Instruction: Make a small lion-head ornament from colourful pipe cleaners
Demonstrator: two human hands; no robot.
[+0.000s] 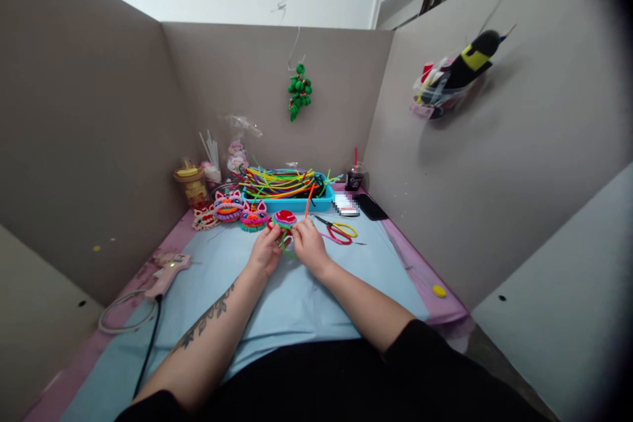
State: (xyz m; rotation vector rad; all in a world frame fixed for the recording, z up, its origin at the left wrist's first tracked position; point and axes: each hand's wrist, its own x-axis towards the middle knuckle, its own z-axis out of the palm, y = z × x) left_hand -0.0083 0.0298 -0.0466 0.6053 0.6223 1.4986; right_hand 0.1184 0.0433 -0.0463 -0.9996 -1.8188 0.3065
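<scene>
My left hand (268, 247) is closed round the edge of a small coiled pipe-cleaner piece (285, 217), red on top with pink, blue and green below. On the other side, the fingers of my right hand (308, 242) pinch together beside the piece. An orange pipe cleaner (309, 202) rises from that hand. Under the piece, a green pipe cleaner (285, 244) loops down between both hands. Three finished-looking pipe-cleaner animal heads stand to the left: a white and red one (204, 217), a purple and orange one (228, 207) and a pink one with a horn (254, 215).
A blue tray (289, 205) of colourful pipe cleaners lies behind my hands. Scissors (339, 231) lie at the right, near a black phone (371, 206) and a drink cup (355, 177). A pink glue gun (168, 275) with its cable lies left. Grey partitions (277, 53) enclose the table.
</scene>
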